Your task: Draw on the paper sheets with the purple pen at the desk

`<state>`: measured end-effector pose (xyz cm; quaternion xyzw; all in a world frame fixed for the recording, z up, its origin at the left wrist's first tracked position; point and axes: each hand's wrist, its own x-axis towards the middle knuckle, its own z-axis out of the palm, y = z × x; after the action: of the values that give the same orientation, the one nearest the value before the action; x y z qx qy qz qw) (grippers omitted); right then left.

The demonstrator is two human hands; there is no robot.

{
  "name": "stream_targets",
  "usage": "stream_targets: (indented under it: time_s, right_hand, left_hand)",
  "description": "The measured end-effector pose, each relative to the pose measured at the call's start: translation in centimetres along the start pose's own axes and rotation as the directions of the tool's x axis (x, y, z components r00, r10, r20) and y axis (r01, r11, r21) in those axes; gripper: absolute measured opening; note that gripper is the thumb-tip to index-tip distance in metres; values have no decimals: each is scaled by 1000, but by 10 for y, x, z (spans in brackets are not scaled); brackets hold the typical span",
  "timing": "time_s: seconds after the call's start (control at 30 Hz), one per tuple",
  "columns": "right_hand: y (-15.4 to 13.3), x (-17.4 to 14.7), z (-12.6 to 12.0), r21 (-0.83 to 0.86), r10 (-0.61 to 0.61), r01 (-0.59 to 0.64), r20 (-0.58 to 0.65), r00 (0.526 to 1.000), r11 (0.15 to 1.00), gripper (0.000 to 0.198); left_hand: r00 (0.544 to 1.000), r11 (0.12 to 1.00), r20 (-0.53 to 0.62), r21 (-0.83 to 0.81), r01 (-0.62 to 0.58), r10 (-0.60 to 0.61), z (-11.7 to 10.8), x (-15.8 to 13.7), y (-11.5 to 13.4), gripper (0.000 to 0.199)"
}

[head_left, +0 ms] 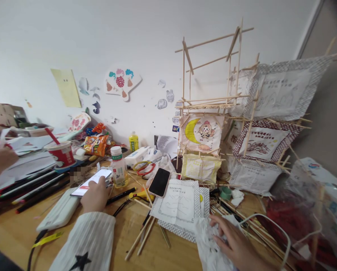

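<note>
My left hand [96, 196], in a white ribbed sleeve with a black star, reaches over a lit phone [85, 187]. Its fingers are partly bent and apart, with fingertips on the screen; the far ones are hidden. The phone leans on a white power bank [59, 210] with a cable. At lower right, my right hand [227, 235] rests with fingers apart on a crumpled white tissue [206, 248]. Just beyond the tissue lie drawn paper sheets [175, 201] with patterned borders. A dark-screened phone [159, 182] overlaps their upper edge.
A stick frame [183, 71] with drawn panels [204, 131] rises behind. Another person's hand [0, 162] is at far left. Around are a bottle [119, 167], red cup [61, 155], markers [35, 188], scissors [146, 168], loose sticks [146, 236] and a white cable [281, 222].
</note>
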<state>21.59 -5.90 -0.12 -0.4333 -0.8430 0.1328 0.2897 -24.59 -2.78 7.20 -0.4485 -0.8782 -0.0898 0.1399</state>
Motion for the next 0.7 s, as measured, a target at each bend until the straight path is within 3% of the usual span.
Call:
stream_targets:
  time_s: [0.23,0.7]
  right_hand:
    - [0,-1,0,14,20,-21,37,999,1000,39]
    - [2,-1,3,2,-2,2,15,1000,1000,39]
  left_hand:
    - [987,990,-109,99,-104,114,3,3,6,33]
    - [959,996,-270,47,-72,82,28,10,12,36]
